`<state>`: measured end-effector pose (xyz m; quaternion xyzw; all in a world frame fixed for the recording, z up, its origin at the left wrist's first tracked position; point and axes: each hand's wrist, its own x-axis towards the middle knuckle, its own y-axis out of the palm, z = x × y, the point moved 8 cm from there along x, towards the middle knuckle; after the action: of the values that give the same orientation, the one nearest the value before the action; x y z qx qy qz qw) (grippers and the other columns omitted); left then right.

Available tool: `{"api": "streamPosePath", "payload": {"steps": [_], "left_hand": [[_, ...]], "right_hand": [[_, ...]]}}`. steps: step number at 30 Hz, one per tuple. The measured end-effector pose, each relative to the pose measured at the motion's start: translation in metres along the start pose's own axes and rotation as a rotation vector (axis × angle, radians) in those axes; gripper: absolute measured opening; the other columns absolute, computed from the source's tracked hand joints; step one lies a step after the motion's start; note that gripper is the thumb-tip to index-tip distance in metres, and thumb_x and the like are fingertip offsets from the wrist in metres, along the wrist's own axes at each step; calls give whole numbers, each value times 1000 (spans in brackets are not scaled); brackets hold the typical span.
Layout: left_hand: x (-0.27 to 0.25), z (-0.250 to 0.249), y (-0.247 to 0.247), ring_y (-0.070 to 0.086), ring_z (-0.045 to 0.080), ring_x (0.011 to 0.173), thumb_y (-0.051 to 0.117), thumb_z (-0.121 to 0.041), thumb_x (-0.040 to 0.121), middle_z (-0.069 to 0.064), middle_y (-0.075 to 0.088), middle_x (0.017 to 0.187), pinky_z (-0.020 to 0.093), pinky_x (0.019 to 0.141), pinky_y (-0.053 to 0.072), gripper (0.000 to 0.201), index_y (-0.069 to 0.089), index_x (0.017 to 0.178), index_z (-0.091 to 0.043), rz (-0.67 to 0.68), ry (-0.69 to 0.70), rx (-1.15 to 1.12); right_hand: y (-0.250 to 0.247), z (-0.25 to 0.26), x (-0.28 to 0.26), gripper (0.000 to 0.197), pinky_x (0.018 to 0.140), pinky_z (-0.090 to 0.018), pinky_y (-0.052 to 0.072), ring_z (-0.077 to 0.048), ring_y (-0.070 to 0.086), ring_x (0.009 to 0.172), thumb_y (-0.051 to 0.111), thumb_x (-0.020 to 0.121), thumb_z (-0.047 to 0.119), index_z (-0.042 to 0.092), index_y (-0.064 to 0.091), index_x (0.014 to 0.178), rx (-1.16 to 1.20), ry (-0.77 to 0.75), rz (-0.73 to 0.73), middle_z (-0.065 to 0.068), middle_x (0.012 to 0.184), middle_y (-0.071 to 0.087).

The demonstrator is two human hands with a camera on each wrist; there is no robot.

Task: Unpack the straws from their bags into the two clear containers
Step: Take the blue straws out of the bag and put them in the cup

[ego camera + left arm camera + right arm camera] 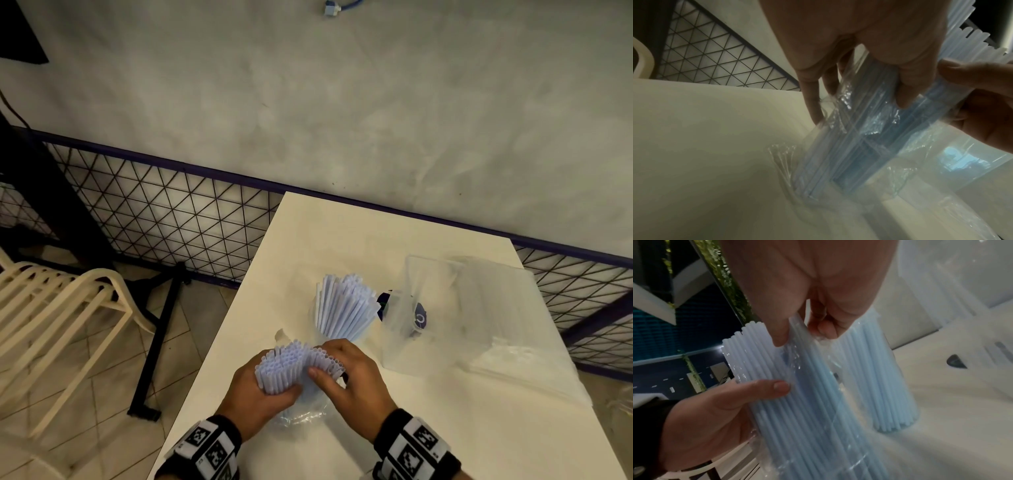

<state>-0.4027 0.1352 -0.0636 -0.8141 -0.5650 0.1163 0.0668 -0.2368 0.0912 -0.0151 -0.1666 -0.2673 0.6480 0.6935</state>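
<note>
I have my left hand wrapped around a bundle of pale blue straws, its fingers clamped on them through the clear bag, whose lower end rests on the white counter. My right hand pinches the bag's upper edge against the straws, thumb and fingers together. Just beyond my fingers stands 1 clear container packed with upright straws, and to their right a second clear container.
</note>
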Motion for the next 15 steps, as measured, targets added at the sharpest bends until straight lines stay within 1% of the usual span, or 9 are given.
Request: {"api": "streamPosePath", "payload": {"steps": [3, 5, 8, 11, 15], "left_hand": [[0, 0, -1, 69, -1, 89, 87, -6, 67, -27, 71, 97, 10, 73, 53, 45, 65, 99, -31, -11, -1, -9], [0, -1, 0, 68, -4, 90, 87, -6, 68, -30, 69, 97, 7, 73, 52, 47, 63, 99, -32, -9, 9, -12], [-1, -2, 1, 66, -7, 93, 86, -6, 68, -34, 68, 98, 3, 75, 49, 51, 62, 102, -34, -3, 20, -9], [-2, -1, 2, 66, -8, 94, 86, -7, 69, -33, 68, 101, 5, 76, 49, 50, 62, 104, -34, 0, 16, -13], [-2, 1, 2, 66, -5, 94, 87, -10, 69, -31, 68, 101, 7, 75, 51, 47, 62, 101, -34, 2, 3, -14]], "right_hand": [[-1, 3, 2, 29, 82, -17, 47, -3, 59, 92, 55, 93, 44, 21, 68, 106, -63, -18, 57, 13, 102, 60], [-5, 5, 3, 30, 80, -21, 48, -4, 60, 90, 55, 93, 45, 20, 69, 103, -73, -25, 40, 12, 100, 61], [-11, 7, 4, 23, 76, -25, 50, -6, 61, 85, 61, 90, 41, 20, 70, 94, -90, -34, -30, 10, 93, 64], [-19, 9, 4, 24, 76, -20, 50, -4, 62, 84, 66, 84, 40, 19, 72, 92, -56, -38, -98, 10, 91, 66], [-21, 15, 3, 24, 76, -11, 46, -2, 62, 85, 69, 81, 40, 19, 73, 91, -23, -43, -138, 12, 90, 65]]}}
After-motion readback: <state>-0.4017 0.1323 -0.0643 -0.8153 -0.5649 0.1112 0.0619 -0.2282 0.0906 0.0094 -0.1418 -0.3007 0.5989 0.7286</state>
